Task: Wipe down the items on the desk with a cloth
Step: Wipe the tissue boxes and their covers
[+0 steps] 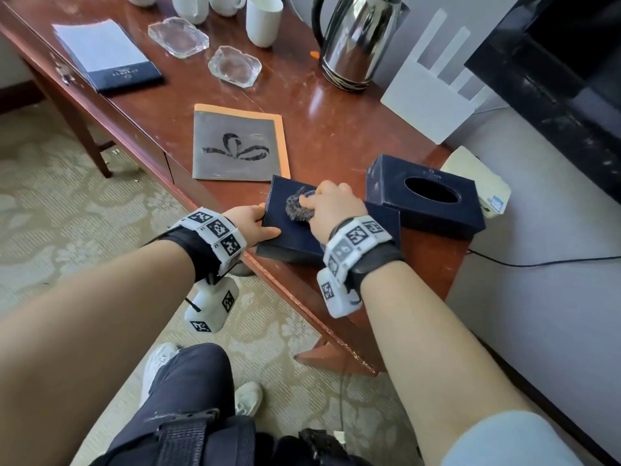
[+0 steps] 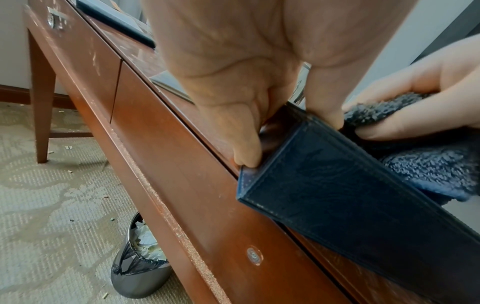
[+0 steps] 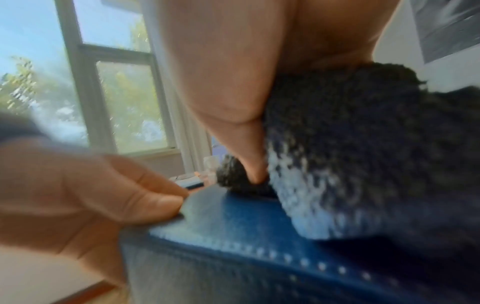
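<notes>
Right wrist view blurred; most of the fuzzy dark grey-blue cloth (image 1: 300, 207) buried under the right hand (image 1: 331, 208), fingers curled round it, pressing it onto the top of the dark navy stitched leather-look box (image 1: 288, 227) at the near edge of the glossy reddish-brown wooden table (image 1: 339, 129). Left hand (image 1: 252, 224) pinching the box's left end, thumb on top. Just beside, partly cut off by the wrist band: a navy tissue box with an oval opening (image 1: 426, 196). Further back, a shiny steel kettle (image 1: 356, 42), its top out of frame.
</notes>
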Demonstrator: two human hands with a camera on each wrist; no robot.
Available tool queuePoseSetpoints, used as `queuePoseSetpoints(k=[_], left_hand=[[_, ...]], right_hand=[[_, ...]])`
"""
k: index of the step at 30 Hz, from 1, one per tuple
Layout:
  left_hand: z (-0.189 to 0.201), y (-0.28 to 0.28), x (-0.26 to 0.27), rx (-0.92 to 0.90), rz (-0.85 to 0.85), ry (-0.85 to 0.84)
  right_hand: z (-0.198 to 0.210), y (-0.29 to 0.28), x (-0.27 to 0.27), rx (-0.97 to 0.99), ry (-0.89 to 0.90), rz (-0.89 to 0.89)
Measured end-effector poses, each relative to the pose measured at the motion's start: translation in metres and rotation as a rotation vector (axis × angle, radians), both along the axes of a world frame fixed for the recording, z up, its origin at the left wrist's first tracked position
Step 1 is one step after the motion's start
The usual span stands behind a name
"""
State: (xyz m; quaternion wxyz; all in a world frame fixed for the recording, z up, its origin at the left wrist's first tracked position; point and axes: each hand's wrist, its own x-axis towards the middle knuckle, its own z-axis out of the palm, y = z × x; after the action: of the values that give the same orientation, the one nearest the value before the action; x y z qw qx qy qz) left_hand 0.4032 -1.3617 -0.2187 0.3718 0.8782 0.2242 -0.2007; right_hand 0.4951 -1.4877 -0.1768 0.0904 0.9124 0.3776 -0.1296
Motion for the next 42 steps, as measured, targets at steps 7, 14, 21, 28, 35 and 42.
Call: queuePoseSetpoints(k=[7,14,21,28,35,42], left_hand=[[0.001,0.002,0.001,-0.027,0.009,-0.012],[0.002,0.000,0.000,-0.035,0.035,-0.002],[-0.002,0.000,-0.001,-0.030,0.040,-0.020],[0.001,-0.005,-0.001,-0.015,0.050,-0.068],[0.011,-0.009,0.009,0.019,0.044,-0.090],[0.033,-0.023,0.058,0.017,-0.070,-0.145]], right_hand=[[0.012,-0.033,-0.008,-0.163,0.110,0.209],[0.012,-0.036,0.022,-0.013,-0.082,0.050],[0.013,-0.099,0.047,-0.352,-0.136,-0.184],[-0.005,-0.161,0.031,0.005,0.200,-0.612],[-0.019,-0.169,-0.002,0.215,0.309,-0.707],[-0.009,-0.183,-0.026,0.111,0.340,-0.717]])
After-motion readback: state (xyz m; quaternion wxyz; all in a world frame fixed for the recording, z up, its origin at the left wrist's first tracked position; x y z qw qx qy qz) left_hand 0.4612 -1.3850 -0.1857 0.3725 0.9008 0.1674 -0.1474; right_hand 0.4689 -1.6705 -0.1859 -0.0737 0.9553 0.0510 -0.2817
